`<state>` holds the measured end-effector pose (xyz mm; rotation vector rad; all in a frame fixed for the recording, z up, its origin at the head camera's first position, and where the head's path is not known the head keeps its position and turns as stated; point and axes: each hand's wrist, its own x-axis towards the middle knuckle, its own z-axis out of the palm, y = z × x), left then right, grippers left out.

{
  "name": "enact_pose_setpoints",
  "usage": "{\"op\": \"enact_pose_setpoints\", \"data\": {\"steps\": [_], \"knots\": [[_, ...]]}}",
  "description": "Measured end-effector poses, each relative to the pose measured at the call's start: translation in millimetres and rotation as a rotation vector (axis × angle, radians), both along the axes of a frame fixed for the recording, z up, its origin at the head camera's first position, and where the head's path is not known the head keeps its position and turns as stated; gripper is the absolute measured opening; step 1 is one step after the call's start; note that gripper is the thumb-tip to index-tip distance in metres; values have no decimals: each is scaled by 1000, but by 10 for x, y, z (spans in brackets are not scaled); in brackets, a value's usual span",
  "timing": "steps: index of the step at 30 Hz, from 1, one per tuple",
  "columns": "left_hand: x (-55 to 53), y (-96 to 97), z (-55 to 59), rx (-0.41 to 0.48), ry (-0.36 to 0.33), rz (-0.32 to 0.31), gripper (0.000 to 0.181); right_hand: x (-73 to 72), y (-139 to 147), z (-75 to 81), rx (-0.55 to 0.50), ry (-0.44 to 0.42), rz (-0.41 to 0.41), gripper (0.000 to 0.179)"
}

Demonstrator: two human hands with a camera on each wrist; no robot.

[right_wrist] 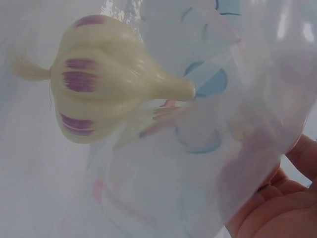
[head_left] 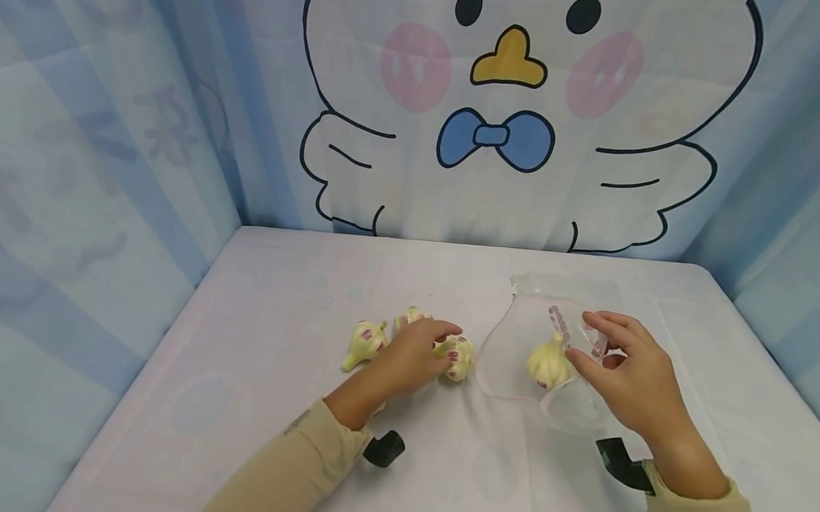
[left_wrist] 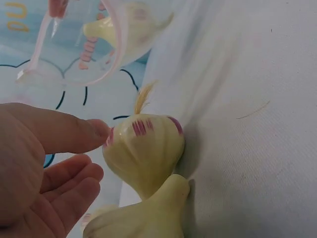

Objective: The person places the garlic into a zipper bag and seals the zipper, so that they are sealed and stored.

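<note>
My left hand (head_left: 412,355) reaches over a group of garlic bulbs, its thumb tip right at the side of one garlic bulb (left_wrist: 146,148). In the left wrist view its fingers are relaxed, with a gap between them and that bulb. Another bulb (left_wrist: 143,218) lies nearer the wrist, its stem overlapping the first. My right hand (head_left: 628,372) holds the right side of a clear plastic bag (head_left: 505,352) with a pinkish edge. One garlic bulb (right_wrist: 104,79) with purple streaks shows within the bag's outline; part of the right fingers lies behind the film.
More garlic bulbs, one (head_left: 366,342) left of my left hand and one (head_left: 410,315) behind it, lie on the white-covered table (head_left: 278,296). A curtain (head_left: 358,185) with a cartoon figure hangs along the table's back edge. Black wrist mounts (head_left: 384,448) stick out at both sleeves.
</note>
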<state>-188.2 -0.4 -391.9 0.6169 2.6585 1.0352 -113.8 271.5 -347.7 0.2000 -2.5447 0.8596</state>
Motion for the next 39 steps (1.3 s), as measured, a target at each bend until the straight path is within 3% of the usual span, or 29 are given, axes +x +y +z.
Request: {"op": "enact_pose_setpoints", "data": {"steps": [8, 17, 27, 34, 39], "knots": [[-39, 87, -37, -78, 20, -24, 45, 3, 8, -12, 7, -8, -5, 51], [-77, 165, -114, -139, 162, -127, 45, -1, 21, -16, 1, -5, 0, 51], [-90, 250, -184, -173, 220, -113, 46, -3, 27, -9, 6, -18, -6, 52], [-74, 299, -216, -181, 204, -88, 46, 1, 37, -16, 5, -26, -10, 52], [-46, 340, -240, -187, 180, -98, 60, 4, 39, -17, 11, -36, -19, 52]]}}
